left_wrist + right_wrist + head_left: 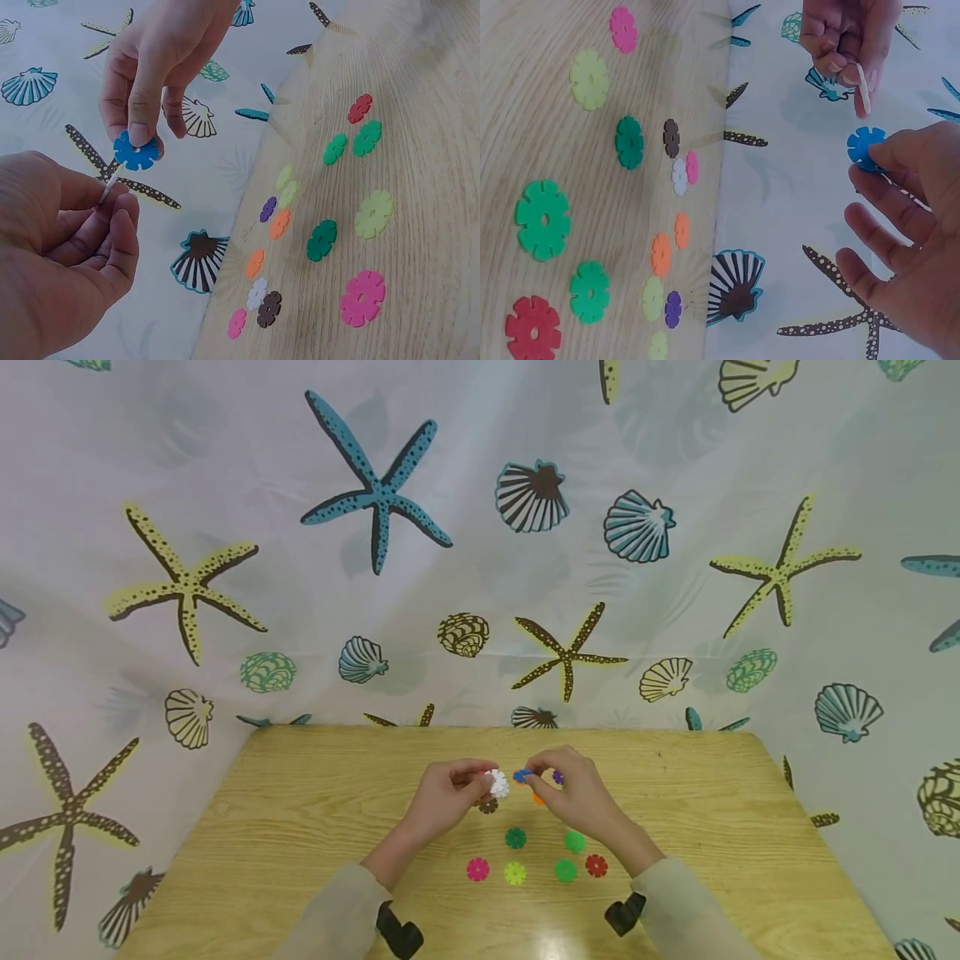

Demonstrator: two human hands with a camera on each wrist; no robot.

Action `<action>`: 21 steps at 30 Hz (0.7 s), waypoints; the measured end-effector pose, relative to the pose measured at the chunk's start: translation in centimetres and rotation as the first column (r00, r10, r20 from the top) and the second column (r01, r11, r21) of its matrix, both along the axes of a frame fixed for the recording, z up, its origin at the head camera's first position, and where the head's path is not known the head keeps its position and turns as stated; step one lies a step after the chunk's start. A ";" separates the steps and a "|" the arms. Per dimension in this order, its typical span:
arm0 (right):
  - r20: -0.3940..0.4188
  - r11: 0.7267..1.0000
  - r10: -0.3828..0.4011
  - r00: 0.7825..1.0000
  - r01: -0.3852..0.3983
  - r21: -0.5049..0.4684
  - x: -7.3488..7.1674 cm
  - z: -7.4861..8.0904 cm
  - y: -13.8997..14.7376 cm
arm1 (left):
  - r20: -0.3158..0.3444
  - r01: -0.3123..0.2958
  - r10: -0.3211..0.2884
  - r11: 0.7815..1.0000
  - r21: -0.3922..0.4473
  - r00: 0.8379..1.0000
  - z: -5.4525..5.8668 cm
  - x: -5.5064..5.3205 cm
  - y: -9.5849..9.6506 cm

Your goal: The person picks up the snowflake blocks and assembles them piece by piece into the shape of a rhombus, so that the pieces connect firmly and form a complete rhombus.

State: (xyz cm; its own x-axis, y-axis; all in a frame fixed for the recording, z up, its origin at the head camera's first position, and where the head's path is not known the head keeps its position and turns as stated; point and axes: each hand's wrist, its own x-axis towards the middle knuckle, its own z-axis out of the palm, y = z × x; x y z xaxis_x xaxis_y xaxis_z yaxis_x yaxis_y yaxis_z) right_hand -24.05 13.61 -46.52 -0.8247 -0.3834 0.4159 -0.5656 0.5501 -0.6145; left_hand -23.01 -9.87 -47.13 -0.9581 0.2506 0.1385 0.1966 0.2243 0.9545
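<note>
My left hand [444,792] pinches a white notched plastic disc [498,783] by its edge, above the far middle of the table. Facing it, my right hand [579,789] pinches a blue notched disc [137,151] between thumb and fingers. The two discs are close together in both wrist views, the white one turned edge-on and the blue one showing its flat face with a small centre hole. In the right wrist view the white disc [863,90] points down toward the blue disc [865,148]. The other fingers of both hands are loosely bent.
Loose discs lie flat on the wooden table [315,827]: pink [477,869], yellow [515,873], dark green [515,838], bright green [566,870], red [596,866], brown [269,309], orange [280,223] and purple [268,209]. A patterned curtain [465,568] stands behind the table's far edge.
</note>
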 end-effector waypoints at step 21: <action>-0.098 0.996 0.082 0.992 -0.079 0.043 0.3 0.6 -0.4 | 0.026 0.055 -0.055 0.998 -0.007 0.998 0.7 0.0 0.3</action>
